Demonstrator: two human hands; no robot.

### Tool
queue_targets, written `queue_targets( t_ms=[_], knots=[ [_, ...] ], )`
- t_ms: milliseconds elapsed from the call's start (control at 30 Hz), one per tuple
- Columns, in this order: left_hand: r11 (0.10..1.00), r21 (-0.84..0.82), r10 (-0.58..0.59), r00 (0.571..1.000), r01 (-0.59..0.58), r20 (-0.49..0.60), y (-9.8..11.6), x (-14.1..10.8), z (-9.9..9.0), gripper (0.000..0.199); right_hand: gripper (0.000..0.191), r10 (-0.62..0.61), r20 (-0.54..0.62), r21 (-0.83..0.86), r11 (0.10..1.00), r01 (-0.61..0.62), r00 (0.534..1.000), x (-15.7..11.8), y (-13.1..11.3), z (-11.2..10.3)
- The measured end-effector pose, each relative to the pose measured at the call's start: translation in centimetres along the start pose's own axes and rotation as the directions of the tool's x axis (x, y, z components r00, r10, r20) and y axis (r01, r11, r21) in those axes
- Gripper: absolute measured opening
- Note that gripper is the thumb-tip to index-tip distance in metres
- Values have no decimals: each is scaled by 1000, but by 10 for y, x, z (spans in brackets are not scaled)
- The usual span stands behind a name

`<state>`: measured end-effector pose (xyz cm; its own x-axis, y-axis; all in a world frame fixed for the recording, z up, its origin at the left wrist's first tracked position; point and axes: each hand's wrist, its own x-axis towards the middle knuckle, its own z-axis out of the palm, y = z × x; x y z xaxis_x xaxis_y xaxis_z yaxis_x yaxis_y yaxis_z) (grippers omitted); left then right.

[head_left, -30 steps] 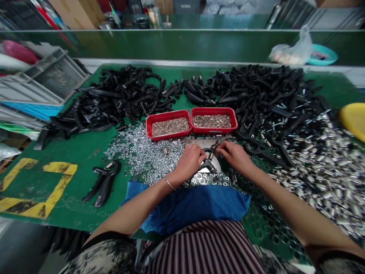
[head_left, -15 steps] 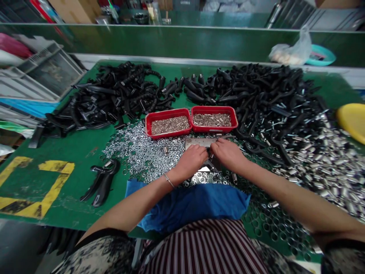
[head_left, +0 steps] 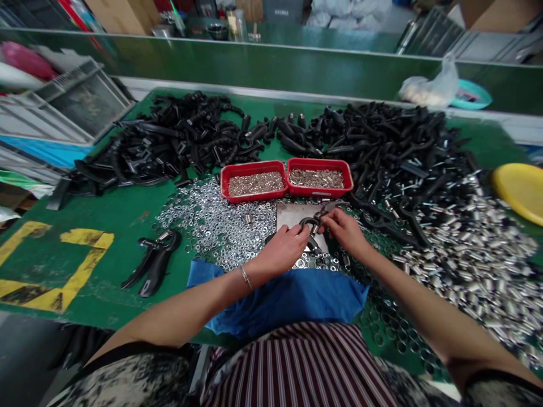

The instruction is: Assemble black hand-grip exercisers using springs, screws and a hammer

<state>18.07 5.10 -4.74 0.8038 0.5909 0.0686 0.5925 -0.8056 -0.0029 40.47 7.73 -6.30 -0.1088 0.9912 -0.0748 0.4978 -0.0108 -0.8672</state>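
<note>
My left hand (head_left: 287, 247) is closed around a black curved handle part (head_left: 313, 242), held over a flat metal plate (head_left: 291, 213). My right hand (head_left: 343, 227) has its fingers pinched at the right side of that part, beside a small silver cylinder (head_left: 314, 229). What the right fingertips grip is too small to make out. A dark tool (head_left: 333, 207) lies just above the right fingers. Two red trays (head_left: 254, 198) of tiny metal pieces stand beyond the plate. An assembled black handle pair (head_left: 159, 263) lies on the table to the left.
Small rings (head_left: 212, 226) spread left of the plate. Black handles are heaped at the back left (head_left: 169, 141) and back right (head_left: 382, 133). Silver cylinders (head_left: 487, 254) cover the right side, near a yellow dish (head_left: 521, 192). A blue cloth (head_left: 292, 299) lies along the front edge.
My hands have moved slightly apart, and the right one has shifted right and down. More of the black part and the metal plate shows between them. The camera view has shifted a little.
</note>
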Motion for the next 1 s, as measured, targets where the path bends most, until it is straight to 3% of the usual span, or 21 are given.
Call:
queue_targets(
  t_ms=[167, 300, 367, 467, 533, 633, 733, 800, 833, 933, 1000],
  knots=[
    [1000, -24, -14, 999, 13, -34, -1, 0, -1, 31, 23, -4, -8, -33, 999, 4, 1000, -2, 1, 2],
    [999, -29, -22, 999, 20, -41, -2, -1, -2, 31, 22, -65, -51, -267, 962, 49, 997, -5, -4, 6],
    [999, -29, -26, 999, 25, -44, -1, -1, -2, 31, 22, -129, -38, -507, 857, 93, 991, -7, -8, 9],
    [999, -31, -45, 998, 43, -54, 0, -2, 0, 32, 26, -170, 65, -773, 614, 157, 983, -9, -17, 8],
    [997, -30, -68, 996, 66, -61, 0, -2, 1, 35, 27, -199, 123, -814, 541, 214, 972, -14, -20, 1],
    [996, -31, -90, 994, 88, -64, 1, 0, 3, 39, 35, -276, 72, -872, 449, 195, 958, -24, -17, -20],
    [994, -23, -106, 993, 105, -55, 2, 4, 3, 38, 33, -169, 36, -934, 345, 94, 985, -33, -5, -41],
    [994, -15, -112, 992, 111, -51, 2, 6, 4, 38, 25, -88, 58, -922, 377, 87, 994, -35, 2, -52],
    [994, -14, -110, 993, 109, -52, 2, 7, 5, 38, 23, -85, 54, -896, 437, 86, 995, -35, 3, -57],
    [995, -6, -104, 993, 104, -56, 1, 8, 7, 39, 24, -96, -21, -704, 708, 54, 995, -39, -2, -65],
    [993, -2, -117, 992, 117, -50, 1, 8, 8, 38, 30, -75, -70, -563, 826, 23, 995, -45, -9, -66]
  ],
)
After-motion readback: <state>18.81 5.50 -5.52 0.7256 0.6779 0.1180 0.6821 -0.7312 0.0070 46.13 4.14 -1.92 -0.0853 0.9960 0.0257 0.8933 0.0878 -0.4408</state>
